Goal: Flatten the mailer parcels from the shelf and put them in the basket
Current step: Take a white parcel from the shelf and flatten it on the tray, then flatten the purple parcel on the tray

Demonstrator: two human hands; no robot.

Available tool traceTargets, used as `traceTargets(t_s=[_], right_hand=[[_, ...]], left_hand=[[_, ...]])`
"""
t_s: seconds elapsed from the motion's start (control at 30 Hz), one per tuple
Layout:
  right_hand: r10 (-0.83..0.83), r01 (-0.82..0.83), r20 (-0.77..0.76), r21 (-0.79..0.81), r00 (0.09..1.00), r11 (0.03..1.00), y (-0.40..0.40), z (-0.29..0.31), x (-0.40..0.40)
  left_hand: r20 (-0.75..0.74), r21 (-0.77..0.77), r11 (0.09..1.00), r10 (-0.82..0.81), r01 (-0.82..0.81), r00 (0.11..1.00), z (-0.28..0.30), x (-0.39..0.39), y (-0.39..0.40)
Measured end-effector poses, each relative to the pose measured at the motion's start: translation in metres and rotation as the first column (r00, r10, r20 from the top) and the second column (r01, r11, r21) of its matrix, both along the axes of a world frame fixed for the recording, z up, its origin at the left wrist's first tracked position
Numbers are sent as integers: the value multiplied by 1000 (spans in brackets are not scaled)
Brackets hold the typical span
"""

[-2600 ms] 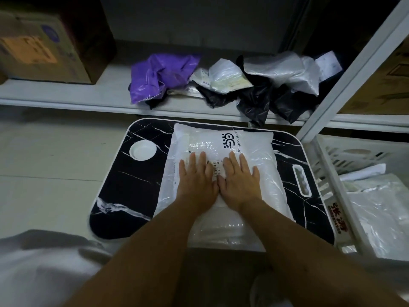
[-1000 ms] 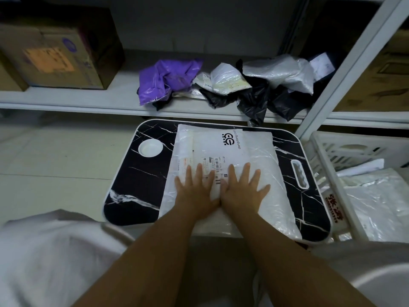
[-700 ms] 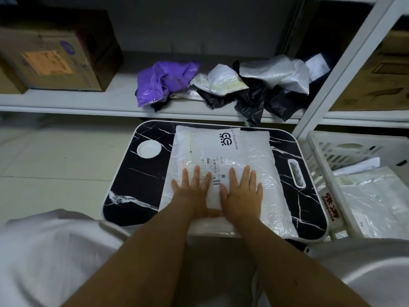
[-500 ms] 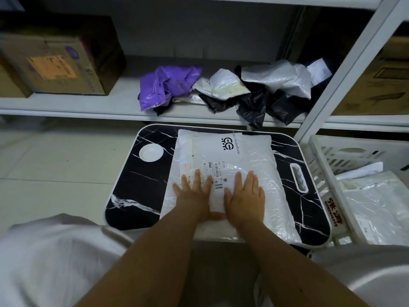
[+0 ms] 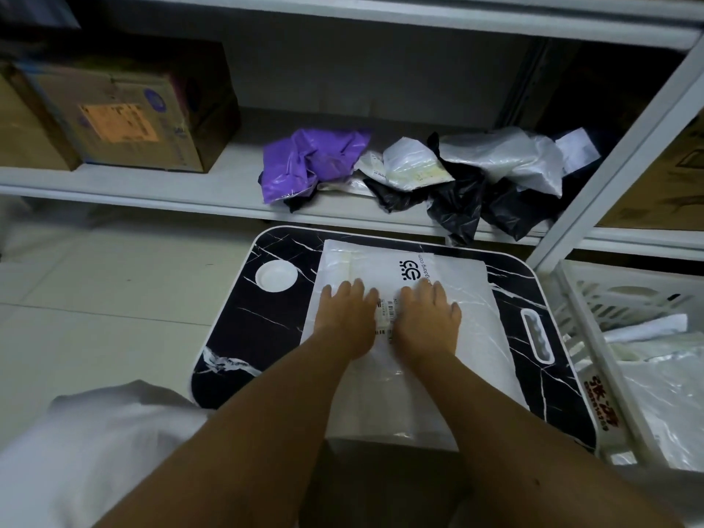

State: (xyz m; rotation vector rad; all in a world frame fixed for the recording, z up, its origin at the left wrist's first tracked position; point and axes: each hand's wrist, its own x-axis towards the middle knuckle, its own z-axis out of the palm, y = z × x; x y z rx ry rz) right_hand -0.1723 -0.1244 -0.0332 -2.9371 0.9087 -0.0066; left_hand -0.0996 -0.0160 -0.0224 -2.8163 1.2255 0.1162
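Slid forward since half a second ago: left hand and right hand, now pressing mid-mailer instead of near its near half. Both flat, fingers straight, palms down on white mailer, gripping nothing, a label strip showing between them. Mailer lying centred on black marbled tray table, near end overhanging near edge. Round white recess at far-left corner, slot handle along right edge. Crumpled purple mailer, black and white ones beside it, on shelf beyond far edge. Cardboard box at shelf's left. White basket just right of table, white mailers inside.
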Motion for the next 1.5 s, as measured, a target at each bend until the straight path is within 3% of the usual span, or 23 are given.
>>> traceTargets(t_s=[0.17,0.33,0.5,0.63,0.87,1.13,1.37,1.5], right_hand=[[49,-48,-156,9,987,999,1,-14,13],[-5,11,113,-45,994,999,-2,9,52],[148,-138,326,-54,934,989,-4,53,129],[253,-232,337,-101,907,967,0,86,182],[269,-272,79,32,960,962,-2,96,229],[335,-390,368,84,867,917,17,118,227],[380,-438,502,-1,777,899,30,163,196],[394,-446,558,-47,731,894,33,181,158]], left_hand=[[-114,70,998,12,-4,993,-20,7,-3],[-51,-43,998,-58,56,997,10,46,-13],[-72,-164,976,132,-143,989,25,106,2],[-178,-294,883,324,-365,929,28,133,11],[-264,-312,836,380,-451,887,20,139,19],[-350,-339,793,394,-507,850,30,136,31],[-209,-511,657,530,-554,822,71,114,54],[-72,-591,698,454,-405,888,99,93,70]])
